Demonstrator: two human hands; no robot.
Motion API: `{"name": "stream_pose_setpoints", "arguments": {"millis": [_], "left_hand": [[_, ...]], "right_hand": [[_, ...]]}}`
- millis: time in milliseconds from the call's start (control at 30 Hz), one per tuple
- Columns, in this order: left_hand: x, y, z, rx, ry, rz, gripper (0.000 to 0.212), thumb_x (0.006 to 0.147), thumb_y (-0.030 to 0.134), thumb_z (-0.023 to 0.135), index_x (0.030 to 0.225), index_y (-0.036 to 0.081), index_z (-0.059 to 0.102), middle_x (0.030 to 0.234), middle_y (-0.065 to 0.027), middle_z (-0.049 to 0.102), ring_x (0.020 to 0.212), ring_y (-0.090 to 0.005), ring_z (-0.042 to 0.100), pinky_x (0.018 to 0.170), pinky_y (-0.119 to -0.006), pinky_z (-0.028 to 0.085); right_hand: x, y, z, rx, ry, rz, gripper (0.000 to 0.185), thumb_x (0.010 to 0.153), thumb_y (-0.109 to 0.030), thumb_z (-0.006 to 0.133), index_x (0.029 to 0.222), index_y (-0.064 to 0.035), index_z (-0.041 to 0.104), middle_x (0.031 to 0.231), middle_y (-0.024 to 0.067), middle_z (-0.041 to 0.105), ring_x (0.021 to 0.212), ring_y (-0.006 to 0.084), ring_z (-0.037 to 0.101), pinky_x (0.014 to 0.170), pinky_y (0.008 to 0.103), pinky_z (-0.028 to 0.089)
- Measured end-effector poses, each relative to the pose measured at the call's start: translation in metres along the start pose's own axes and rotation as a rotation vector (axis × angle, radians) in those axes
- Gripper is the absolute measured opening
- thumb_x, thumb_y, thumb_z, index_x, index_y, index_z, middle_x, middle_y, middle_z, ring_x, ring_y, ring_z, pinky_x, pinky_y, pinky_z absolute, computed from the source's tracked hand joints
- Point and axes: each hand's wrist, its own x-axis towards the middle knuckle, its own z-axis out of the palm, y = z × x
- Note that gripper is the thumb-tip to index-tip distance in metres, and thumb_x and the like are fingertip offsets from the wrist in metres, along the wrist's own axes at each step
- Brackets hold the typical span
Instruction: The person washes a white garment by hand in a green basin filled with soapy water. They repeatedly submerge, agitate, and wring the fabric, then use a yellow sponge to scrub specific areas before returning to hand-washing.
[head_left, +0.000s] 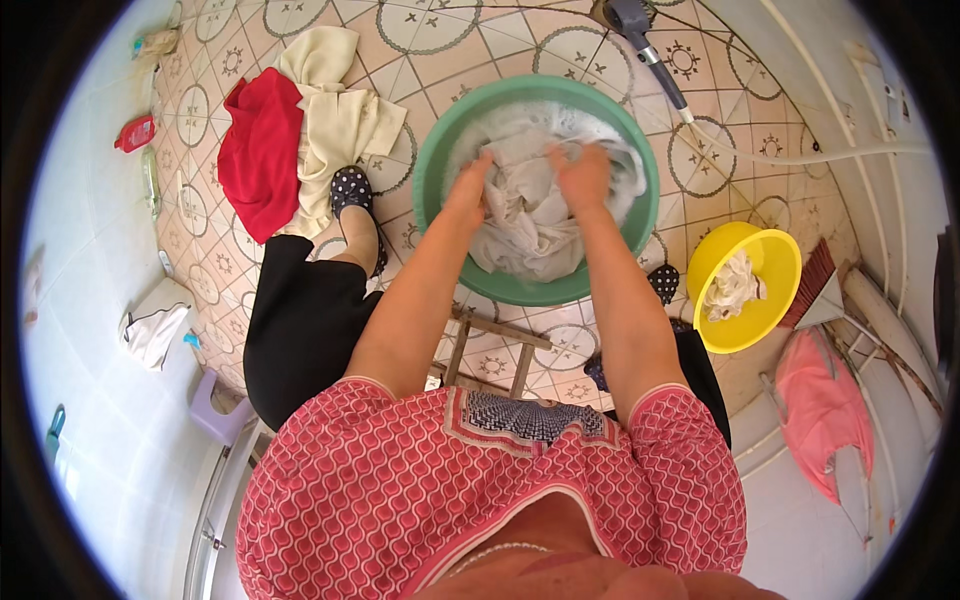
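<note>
A round green plastic basin (537, 294) stands on the tiled floor before me, holding soapy water and a bundle of wet white cloth (525, 217). My left hand (470, 187) lies against the left edge of the cloth; part of it is turned from view, so its grip is unclear. At the upper right of the bundle, my right hand (583, 176) rests on the cloth with its fingers bent into it, their tips partly hidden by fabric and suds. White foam (555, 112) gathers along the far and right sides of the basin.
Red cloth (262, 154) and cream cloth (341, 124) lie at the left. A shower head (649, 56) with a pale hose rests beyond the basin. To the right are a yellow tub (780, 289) holding cloth and a red-bristled broom (810, 281). A wooden stool (491, 356) is beneath me.
</note>
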Motion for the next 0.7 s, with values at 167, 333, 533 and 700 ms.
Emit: {"name": "stream_pose_setpoints", "arguments": {"millis": [167,333,533,700], "left_hand": [[0.013,-0.010,-0.014,-0.098,-0.005,-0.024,0.049,0.089,0.035,0.054,0.126,0.006,0.042,0.124,-0.0126,0.050,0.109,-0.0276,0.052,0.088,-0.044,0.045],[0.001,0.004,0.004,-0.256,-0.184,-0.121,0.037,0.085,0.033,0.060,0.109,0.006,0.054,0.105,-0.0115,0.059,0.093,-0.0251,0.058,0.076,-0.039,0.051],[0.003,-0.017,0.004,-0.316,-0.420,-0.235,0.036,0.086,0.036,0.058,0.103,0.004,0.057,0.100,-0.0116,0.062,0.084,-0.0257,0.060,0.072,-0.038,0.050],[0.002,-0.011,0.023,-0.057,-0.105,-0.075,0.035,0.089,0.032,0.053,0.105,0.002,0.055,0.101,-0.0128,0.060,0.089,-0.0229,0.059,0.075,-0.034,0.049]], "right_hand": [[-0.019,0.001,-0.009,0.179,-0.385,-0.120,0.048,0.071,-0.018,0.062,0.118,-0.0154,0.053,0.119,0.0157,0.053,0.109,0.0299,0.052,0.091,0.0384,0.042],[-0.073,-0.053,-0.033,0.538,-0.075,-0.410,0.051,0.072,-0.008,0.053,0.122,-0.0156,0.051,0.111,0.0128,0.056,0.097,0.0332,0.056,0.079,0.0403,0.048],[-0.099,-0.091,-0.045,0.400,0.004,-0.406,0.021,0.080,-0.027,0.061,0.090,-0.0087,0.057,0.085,0.0113,0.062,0.073,0.0328,0.060,0.062,0.0408,0.049],[-0.041,-0.085,-0.050,0.304,-0.091,-0.099,0.028,0.085,-0.035,0.051,0.085,-0.0073,0.056,0.079,0.0175,0.062,0.073,0.0365,0.060,0.064,0.0459,0.047]]}}
